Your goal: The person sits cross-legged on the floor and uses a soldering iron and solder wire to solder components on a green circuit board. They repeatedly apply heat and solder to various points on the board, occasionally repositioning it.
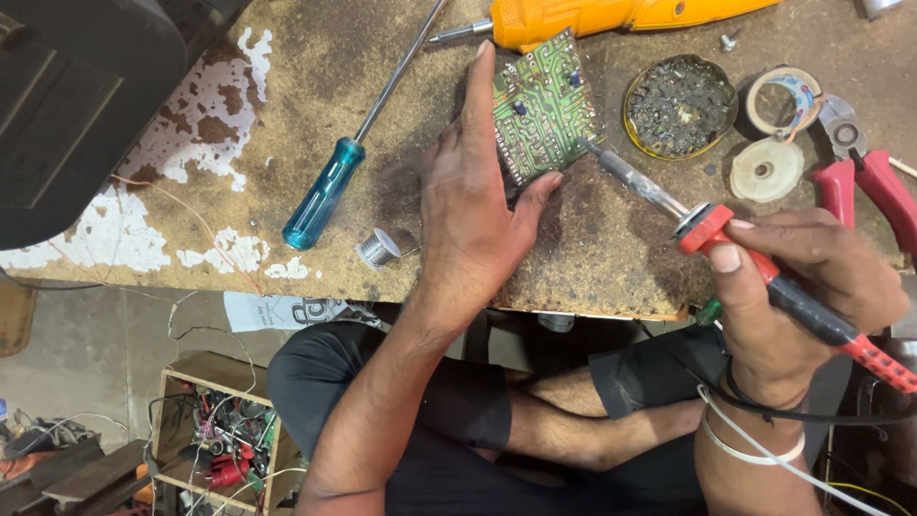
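Head view: green circuit board [547, 105] lies tilted on the worn table [611, 248]; left hand [478, 205] lies flat beside it, fingers stretched together along its left edge, thumb touching its lower corner; right hand [812, 287], fingers closed round a red soldering iron [726, 244], tip touching the board's right edge; round tin [680, 105] just right of the board.

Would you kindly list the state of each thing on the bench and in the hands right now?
left hand: flat on the bench, steadying the board's edge
circuit board: solder side up, lying on the bench
right hand: closed on the iron's handle
soldering iron: held, tip at the board's corner
flux tin: open, dark residue inside
blue screwdriver: lying untouched
solder spool: lying loose
red pliers: lying at the bench edge
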